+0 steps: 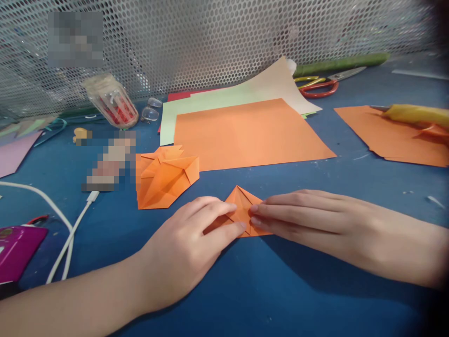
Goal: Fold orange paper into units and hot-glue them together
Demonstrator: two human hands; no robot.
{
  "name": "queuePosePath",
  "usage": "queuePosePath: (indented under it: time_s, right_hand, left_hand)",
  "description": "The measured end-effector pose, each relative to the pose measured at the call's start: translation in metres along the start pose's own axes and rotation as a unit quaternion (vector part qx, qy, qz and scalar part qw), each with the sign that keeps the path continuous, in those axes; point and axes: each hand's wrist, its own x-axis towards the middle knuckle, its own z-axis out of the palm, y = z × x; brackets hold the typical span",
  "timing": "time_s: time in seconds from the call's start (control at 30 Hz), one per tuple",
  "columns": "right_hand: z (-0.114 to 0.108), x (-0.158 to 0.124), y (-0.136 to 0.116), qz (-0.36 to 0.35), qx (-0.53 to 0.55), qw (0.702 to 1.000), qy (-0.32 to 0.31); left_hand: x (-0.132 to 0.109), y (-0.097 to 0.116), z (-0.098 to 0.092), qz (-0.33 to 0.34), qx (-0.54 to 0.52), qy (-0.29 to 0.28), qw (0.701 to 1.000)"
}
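A: What's the setting in the head view?

B: A blue counter (315,290) runs the width of the frame, backed by a perforated metal mesh screen (224,37) across the top.

A: And the hands?

B: Both lie low in the centre of the frame, meeting on a small folded orange paper (242,208). The left hand (185,248) comes in from the lower left, its fingers (217,208) bent and pressing down on the paper's left part. The right hand (301,215) comes in from the right edge, its fingers (266,220) stretched out flat and close together, tips pressing on the paper's right side. Neither hand is wrapped around anything; the paper lies flat on the counter beneath them.

A: What sits around it?

B: Just up and to the left of the hands lies a larger folded orange piece (164,180). Behind it, in the middle of the frame, a flat orange sheet (249,133) rests on a pale green sheet (196,105) and a cream sheet (277,82). Red-handled scissors (322,86) lie at the upper right, another orange sheet (389,135) at the right edge. A clear jar (112,100) stands tilted at the upper left, a white cable (66,234) trails along the left, and a magenta object (17,250) sits at the lower left edge.
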Motion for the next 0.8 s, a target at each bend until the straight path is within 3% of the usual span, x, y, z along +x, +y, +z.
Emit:
queuePosePath:
  time_s: [0.2, 0.33, 0.43, 0.53, 0.8]
  right_hand:
    - [-0.012, 0.007, 0.006, -0.024, -0.015, 0.999, -0.038]
    - [-0.015, 0.011, 0.009, -0.023, 0.006, 0.998, -0.053]
    - [-0.015, 0.014, 0.010, -0.008, 0.027, 0.999, -0.046]
    - [-0.017, 0.017, 0.011, -0.042, 0.018, 0.997, -0.063]
    - [-0.018, 0.020, 0.011, -0.078, -0.031, 0.996, -0.043]
  left_hand:
    - [0.006, 0.002, -0.009, 0.010, 0.006, -0.038, 0.999]
    - [0.002, -0.001, -0.002, 0.017, 0.002, 0.023, 1.000]
    - [-0.001, -0.004, 0.003, 0.024, 0.008, 0.024, 0.999]
    - [0.003, -0.003, 0.001, 0.040, 0.030, 0.020, 0.999]
    - [0.016, 0.005, -0.015, 0.104, 0.123, -0.037, 0.986]
